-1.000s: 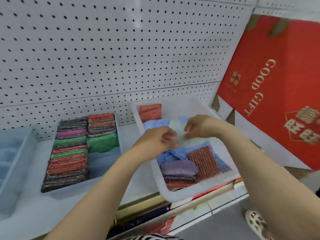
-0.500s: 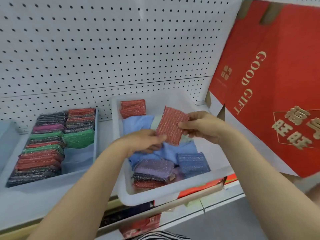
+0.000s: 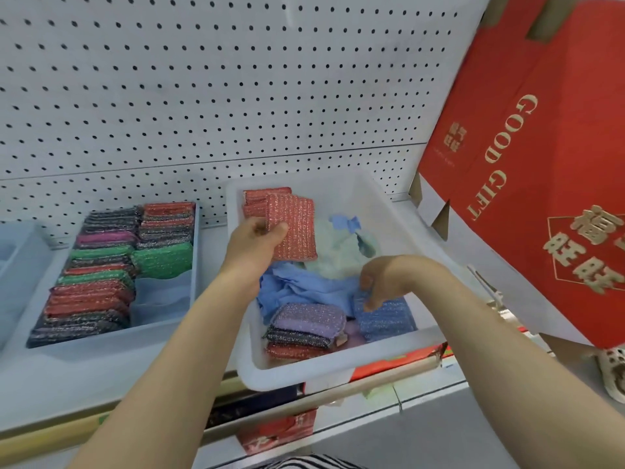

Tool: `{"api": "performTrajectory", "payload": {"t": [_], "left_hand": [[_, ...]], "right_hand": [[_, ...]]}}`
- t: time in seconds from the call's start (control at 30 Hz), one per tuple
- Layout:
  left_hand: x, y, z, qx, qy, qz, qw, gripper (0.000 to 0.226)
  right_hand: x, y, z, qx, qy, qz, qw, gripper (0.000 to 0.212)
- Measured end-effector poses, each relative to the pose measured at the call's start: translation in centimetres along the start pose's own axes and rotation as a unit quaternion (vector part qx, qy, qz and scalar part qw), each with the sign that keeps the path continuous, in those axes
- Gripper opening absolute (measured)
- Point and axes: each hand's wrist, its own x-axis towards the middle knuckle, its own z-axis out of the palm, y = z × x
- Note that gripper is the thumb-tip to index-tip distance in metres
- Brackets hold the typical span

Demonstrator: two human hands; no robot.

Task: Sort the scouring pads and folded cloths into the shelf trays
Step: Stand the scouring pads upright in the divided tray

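My left hand grips a red scouring pad above the back left of the white tray, just in front of a stack of red pads. Lower down, my right hand pinches the top edge of a blue scouring pad lying at the tray's front right. A purple pad tops a small stack of a black and a red pad at the front left. Crumpled blue cloth and pale green cloth fill the tray's middle.
To the left a pale blue tray holds rows of red, green, black and pink pads. A large red gift box leans at the right. White pegboard backs the shelf. Another pale tray sits at far left.
The red pad passed from both hands to my left hand alone and moved back toward the red stack. My right hand dropped to the blue pad at the tray's front right.
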Motion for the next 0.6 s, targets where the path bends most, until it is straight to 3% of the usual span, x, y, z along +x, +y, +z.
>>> {"api": "performTrajectory", "payload": {"t": [0.1, 0.17, 0.2, 0.27, 0.33, 0.37, 0.43, 0.5, 0.57, 0.6], "left_hand": [[-0.6, -0.3, 0.6, 0.005, -0.014, -0.012, 1.000, 0.007], [-1.1, -0.3, 1.0, 0.000, -0.009, -0.014, 1.000, 0.007], [-1.2, -0.4, 1.1, -0.008, -0.002, -0.016, 1.000, 0.006], [-1.5, -0.3, 1.2, -0.020, 0.007, -0.019, 1.000, 0.006], [-1.7, 0.1, 1.4, -0.035, 0.002, -0.019, 0.999, 0.018], [-1.9, 0.2, 1.5, -0.038, -0.011, -0.021, 0.999, 0.032], [-2.4, 0.3, 1.8, -0.056, -0.048, -0.025, 0.997, 0.048], [-3.0, 0.4, 1.9, -0.072, -0.066, -0.015, 0.995, 0.033], [-3.1, 0.6, 1.1, -0.088, -0.016, 0.013, 0.996, 0.025], [-3.0, 0.7, 0.3, -0.104, 0.022, 0.027, 0.994, 0.025]], "right_hand": [[0.2, 1.6, 0.5, 0.034, -0.002, 0.011, 0.999, 0.050], [0.4, 3.0, 0.2, 0.146, 0.100, 0.002, 0.984, 0.036], [0.2, 3.7, -0.1, 0.244, 0.164, -0.009, 0.956, 0.026], [-0.7, 4.5, -1.0, 0.493, 0.236, -0.041, 0.836, 0.016], [-1.3, 4.0, -1.6, 0.652, 0.225, -0.072, 0.721, 0.018], [-1.3, 3.2, -1.6, 0.677, 0.219, -0.086, 0.698, 0.020], [-0.7, 0.8, -1.3, 0.678, 0.223, -0.105, 0.693, 0.021], [-0.3, -1.4, -1.0, 0.685, 0.214, -0.122, 0.686, 0.019], [0.0, -2.6, -0.7, 0.695, 0.179, -0.132, 0.684, 0.024], [0.1, -2.8, -0.5, 0.670, 0.144, -0.137, 0.715, 0.028]]}}
